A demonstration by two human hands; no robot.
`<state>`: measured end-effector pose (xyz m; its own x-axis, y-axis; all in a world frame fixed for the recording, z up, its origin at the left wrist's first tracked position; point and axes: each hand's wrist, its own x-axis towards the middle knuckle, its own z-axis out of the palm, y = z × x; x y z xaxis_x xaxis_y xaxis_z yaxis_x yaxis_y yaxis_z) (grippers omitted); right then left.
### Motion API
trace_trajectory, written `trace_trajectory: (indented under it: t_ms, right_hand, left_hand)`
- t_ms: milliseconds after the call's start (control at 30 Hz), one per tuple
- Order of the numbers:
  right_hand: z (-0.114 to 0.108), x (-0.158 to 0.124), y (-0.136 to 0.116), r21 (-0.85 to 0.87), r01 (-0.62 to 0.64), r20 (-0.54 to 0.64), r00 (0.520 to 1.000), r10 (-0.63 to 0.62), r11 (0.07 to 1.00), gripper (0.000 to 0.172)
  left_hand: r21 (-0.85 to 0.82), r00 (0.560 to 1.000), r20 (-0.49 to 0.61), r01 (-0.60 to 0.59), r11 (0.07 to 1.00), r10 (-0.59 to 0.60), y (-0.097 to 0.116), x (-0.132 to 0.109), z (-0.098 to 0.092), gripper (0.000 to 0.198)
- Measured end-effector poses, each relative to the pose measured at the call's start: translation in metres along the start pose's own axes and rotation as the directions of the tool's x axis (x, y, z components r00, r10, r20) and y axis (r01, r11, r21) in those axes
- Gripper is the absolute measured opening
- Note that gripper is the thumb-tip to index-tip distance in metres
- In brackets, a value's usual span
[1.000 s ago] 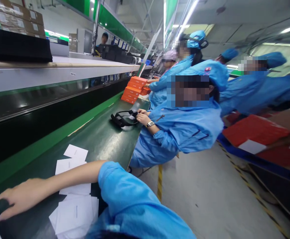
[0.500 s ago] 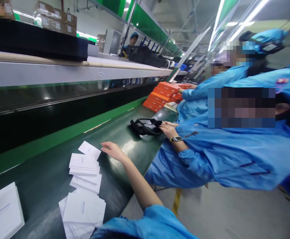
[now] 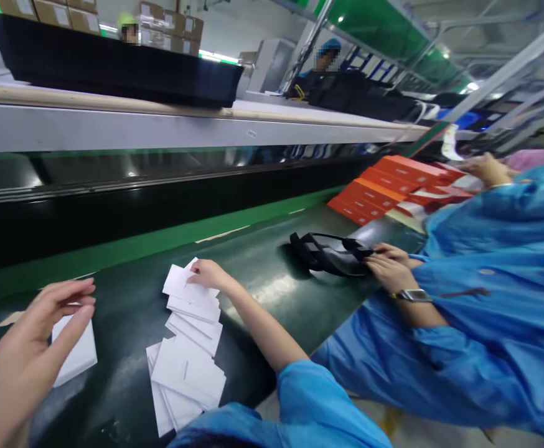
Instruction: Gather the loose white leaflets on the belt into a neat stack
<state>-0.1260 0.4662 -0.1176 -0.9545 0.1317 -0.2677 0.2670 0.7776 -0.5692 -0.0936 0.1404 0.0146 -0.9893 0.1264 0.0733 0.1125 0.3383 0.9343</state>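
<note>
L hand point(image 3: 27, 345) up over dk green table point(image 3: 122, 311), thumb & fingers wide apart, nothing held between. Small stack point(image 3: 78, 354) of white booklets lies on the table below L thumb, partly covered by that hand in this view.

R hand point(image 3: 210, 274) at far end of spread pile point(image 3: 190, 370), also white booklets. R fingers curled narrow, tips on the far booklets point(image 3: 176, 281); tips partly hidden, so can't tell if one's pinched or just touched. Rest of spread pile runs from R fingertips back twd wearer, overlapping at uneven angles, w/ a short printed line on a near one. Whole pile sits to R of L fingers, tabletop in btwn.

Further R of R fingers: co-worker's hands point(image 3: 388, 267) on a black headset point(image 3: 307, 252) lying on same table; watch point(image 3: 416, 295) on that person's wrist. Beyond the headset, farther from R fingers: orange boxes point(image 3: 391, 177), stacked, another person's hand point(image 3: 489, 169) near them.

Up past L fingertips: shelf point(image 3: 169, 129) w/ long black bin point(image 3: 117, 71) on it, brown cartons point(image 3: 57, 14) behind bin.
</note>
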Motion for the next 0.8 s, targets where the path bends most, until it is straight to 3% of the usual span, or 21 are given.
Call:
trace_trajectory:
  t_ms: [100,167,200,267,333,367,400,467,533,600,633,700,800]
  right_hand:
    - [-0.011,-0.005,-0.010,0.086,0.004,-0.118,0.993,0.007,0.996,0.014]
    - [-0.013,-0.017,-0.029,0.274,0.048,-0.115,0.993,-0.017,0.960,0.024]
    - [-0.012,-0.025,-0.041,0.427,0.075,-0.090,0.995,-0.040,0.901,0.030]
    - [-0.003,-0.043,-0.068,0.759,0.094,-0.038,0.994,-0.100,0.644,0.044]
    - [0.009,-0.060,-0.093,0.904,0.051,0.023,0.986,-0.167,0.424,0.053]
    - [0.014,-0.066,-0.103,0.917,0.027,0.064,0.975,-0.215,0.398,0.053]
    - [0.017,-0.071,-0.110,0.908,0.026,0.098,0.958,-0.271,0.418,0.051]
    - [0.017,-0.073,-0.113,0.806,0.128,0.105,0.930,-0.352,0.578,0.041]
    - [0.011,-0.065,-0.101,0.526,0.276,-0.010,0.948,-0.319,0.805,0.038]
    - [0.002,-0.052,-0.077,0.166,0.247,-0.143,0.964,-0.224,0.955,0.039]
    - [-0.001,-0.046,-0.064,0.024,0.182,-0.118,0.977,-0.178,0.983,0.045]
    - [-0.002,-0.035,-0.038,-0.159,0.089,0.071,0.994,-0.079,0.983,0.062]
    - [0.007,-0.028,-0.011,-0.210,0.026,0.197,0.980,0.017,0.977,0.074]
  left_hand:
    - [-0.031,0.993,0.114,0.039,0.999,-0.035,-0.021,0.016,0.010,0.044]
    - [-0.073,0.988,0.154,0.022,0.997,-0.010,-0.035,0.025,0.022,0.056]
    - [-0.111,0.985,0.173,0.021,0.994,-0.002,-0.041,0.028,0.030,0.062]
    - [-0.253,0.963,0.268,0.069,0.965,0.002,-0.048,0.029,0.047,0.070]
    - [-0.426,0.899,0.437,0.231,0.875,-0.025,-0.049,0.027,0.061,0.072]
    - [-0.494,0.863,0.503,0.336,0.802,-0.052,-0.047,0.025,0.066,0.072]
    - [-0.547,0.833,0.546,0.431,0.718,-0.084,-0.046,0.024,0.069,0.071]
    - [-0.626,0.806,0.575,0.541,0.561,-0.137,-0.041,0.023,0.069,0.066]
    - [-0.667,0.801,0.578,0.574,0.475,-0.155,-0.036,0.024,0.063,0.058]
    - [-0.675,0.789,0.589,0.598,0.432,-0.173,-0.033,0.027,0.055,0.052]
    - [-0.674,0.781,0.598,0.612,0.414,-0.181,-0.032,0.029,0.051,0.051]
    - [-0.674,0.759,0.628,0.642,0.365,-0.174,-0.031,0.031,0.046,0.049]
    - [-0.667,0.723,0.676,0.683,0.297,-0.144,-0.030,0.032,0.044,0.050]
